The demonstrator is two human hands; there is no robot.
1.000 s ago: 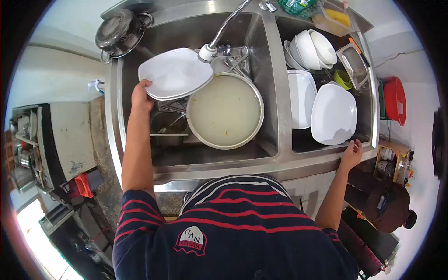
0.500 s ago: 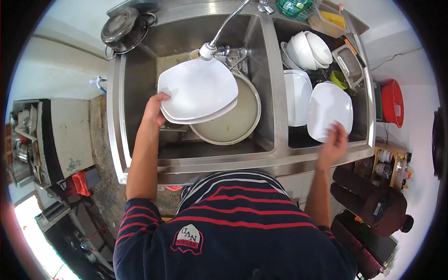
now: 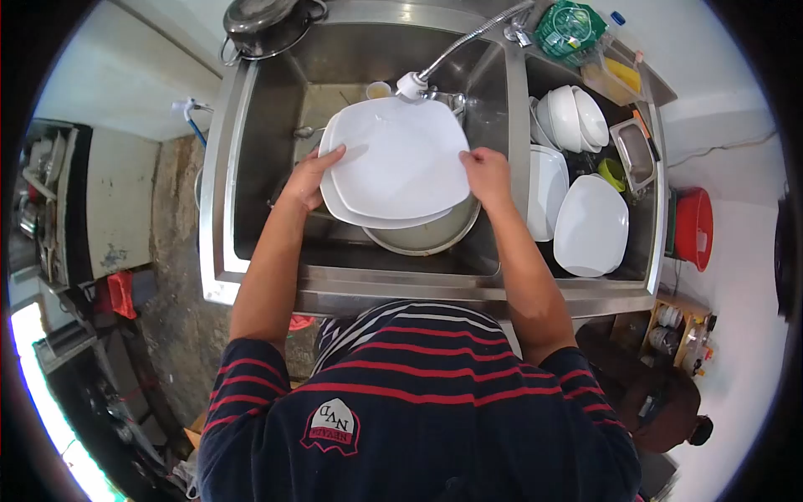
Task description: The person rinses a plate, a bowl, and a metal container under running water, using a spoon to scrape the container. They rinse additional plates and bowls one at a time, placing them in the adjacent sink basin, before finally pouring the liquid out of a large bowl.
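White squarish plates [image 3: 397,159], at least two in a stack, are held over the left sink basin. My left hand [image 3: 311,176] grips their left edge with the thumb on top. At the right edge my right hand [image 3: 487,176] pinches the top plate; whether it also holds the lower one is hidden. The faucet head [image 3: 411,86] sits right above the far rim of the plates. Partly covered beneath them is a round basin [image 3: 418,249] of cloudy water. More white plates [image 3: 591,226] lean in the right sink compartment.
Stacked white bowls [image 3: 569,119], a green cup [image 3: 612,173] and a steel tray [image 3: 636,151] fill the right compartment. A dark pot [image 3: 266,27] stands on the far left corner. Behind the right compartment is a green bag [image 3: 569,29]. Another person [image 3: 669,402] is at lower right.
My right hand has moved left from a plate in the right compartment to the right edge of the held plates. That plate stays leaning there. The camera view has shifted.
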